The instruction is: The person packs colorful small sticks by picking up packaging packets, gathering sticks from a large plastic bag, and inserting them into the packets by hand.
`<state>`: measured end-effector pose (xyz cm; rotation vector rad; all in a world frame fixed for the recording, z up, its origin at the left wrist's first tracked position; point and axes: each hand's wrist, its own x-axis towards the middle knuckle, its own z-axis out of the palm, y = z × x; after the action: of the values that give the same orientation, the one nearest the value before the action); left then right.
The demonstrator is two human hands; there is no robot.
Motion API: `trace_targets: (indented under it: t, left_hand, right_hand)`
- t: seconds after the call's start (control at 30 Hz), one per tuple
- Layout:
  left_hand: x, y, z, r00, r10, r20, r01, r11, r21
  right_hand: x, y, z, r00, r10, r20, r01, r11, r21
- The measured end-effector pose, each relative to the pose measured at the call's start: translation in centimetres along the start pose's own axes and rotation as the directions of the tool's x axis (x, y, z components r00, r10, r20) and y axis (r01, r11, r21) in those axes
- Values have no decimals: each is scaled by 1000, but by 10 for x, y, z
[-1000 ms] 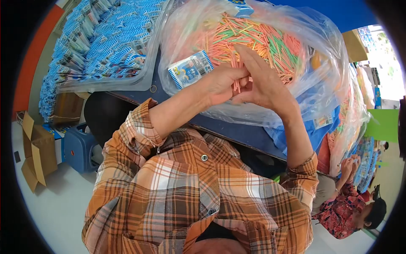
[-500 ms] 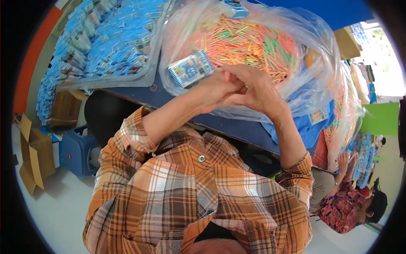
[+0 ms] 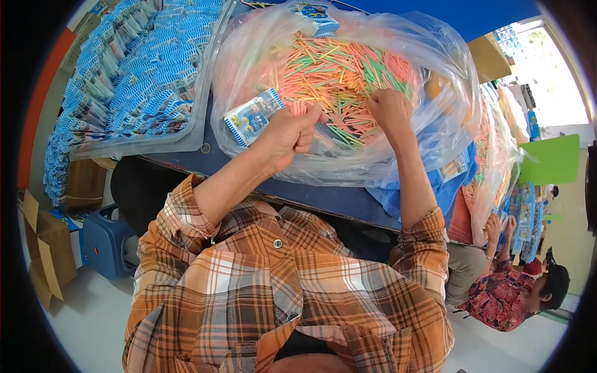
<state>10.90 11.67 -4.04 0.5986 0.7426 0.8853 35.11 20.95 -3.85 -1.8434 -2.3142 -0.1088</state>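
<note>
My left hand (image 3: pixel 290 135) is closed in a fist around a bundle of thin pink sticks (image 3: pixel 298 108), whose ends stick out above the fingers. Beside that wrist lies a blue-and-white packet (image 3: pixel 254 117) on the edge of a clear plastic bag (image 3: pixel 435 140). The bag is spread open and full of loose pink, orange and green sticks (image 3: pixel 336 74). My right hand (image 3: pixel 390 112) reaches down onto the right part of the pile, fingers bunched together. What its fingertips pinch, if anything, is hidden.
A clear tray (image 3: pixel 140 146) of blue packets stands to the left, with another packet (image 3: pixel 317 18) at the bag's far side. A blue cloth (image 3: pixel 388 198) hangs at the table's edge (image 3: pixel 336 198). At right, a co-worker (image 3: pixel 504 298) sits near another bag of sticks (image 3: pixel 491 161).
My hands were together over the bag's near edge; now they are apart. The right has moved onto the pile, and the left shows the bundle of sticks. The whole view has shifted slightly.
</note>
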Motion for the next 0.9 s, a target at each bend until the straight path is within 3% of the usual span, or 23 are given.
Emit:
trace_targets:
  t: [0.07, 0.17, 0.27, 0.33, 0.43, 0.47, 0.5, 0.53, 0.6, 0.63, 0.73, 0.83, 0.9]
  left_hand:
    - [6, -3, -7, 1000, 21, 8, -21, 1000, -8]
    - [11, -3, -3, 996, 90, -23, -90, 996, 27]
    - [20, -5, 11, 987, 140, -74, -141, 990, -4]
    - [28, -12, 14, 982, 174, -80, -178, 983, -51]
    - [26, -17, 12, 998, 58, -9, -59, 996, -71]
    - [25, -16, 7, 998, 55, 37, -48, 984, -174]
    - [24, -15, 4, 995, 57, 83, -33, 961, -275]
    - [22, -13, 1, 989, 66, 132, -13, 929, -370]
    - [13, -4, -1, 988, 34, 151, 12, 956, -292]
    - [11, 0, 0, 986, 16, 165, 26, 967, -252]
    - [9, -5, 5, 964, 82, 251, -38, 984, -173]
    - [11, -12, -8, 986, 27, 165, -37, 998, 56]
    - [12, -19, -3, 989, 47, 143, -49, 999, 8]
  right_hand:
    - [-5, -1, -16, 999, 34, 38, -37, 994, 98]
    - [-13, -3, -25, 997, -28, -78, 40, 988, 148]
    - [-19, -22, -30, 999, -10, -39, 22, 946, 323]
    - [-33, -55, -34, 990, -137, 23, 118, 920, 373]
    - [-49, -80, -38, 968, -251, 19, 215, 866, 450]
    - [-49, -85, -40, 961, -278, 2, 244, 847, 472]
    - [-46, -78, -51, 949, -201, 244, 26, 818, 575]
    - [-42, -83, -59, 958, -280, 69, 200, 818, 539]
    - [-38, -89, -70, 862, -432, -264, 504, 781, 368]
    - [-40, -93, -69, 857, -484, -179, 513, 765, 390]
    - [-34, -100, -62, 724, -675, -142, 659, 615, 433]
    - [-39, -98, -52, 740, -666, -88, 623, 631, 463]
    - [-41, -99, -53, 751, -636, -176, 602, 551, 577]
